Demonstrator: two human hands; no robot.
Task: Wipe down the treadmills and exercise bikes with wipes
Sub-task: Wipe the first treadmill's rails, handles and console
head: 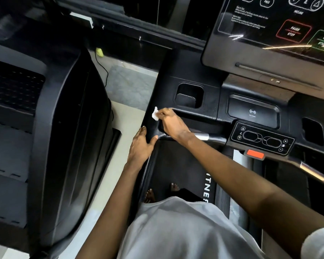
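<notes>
white wipe point(155, 114) pinched at right hand's point(173, 124) fingertips point(160, 114), left hand point(140, 144) flat on treadmill point(165, 79).

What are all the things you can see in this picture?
treadmill: 1, black, middle and right
screen: 1, black, top right
button panel: 1, black, below the charging tray
tab: 1, orange-red, under the button panel
pockets: 2, black, either side of the charging tray
charging tray: 1, black, under the screen
wipe: 1, white, on the treadmill's left edge
second machine: 1, black, far left
small object: 1, yellow-green, floor at the back
cable: 1, black, floor beside that object
shirt: 1, grey, bottom
feet: 2, bare, on the belt
left hand: 1, resting on the treadmill's left rail
right hand: 1, fingers pinching the wipe
</notes>
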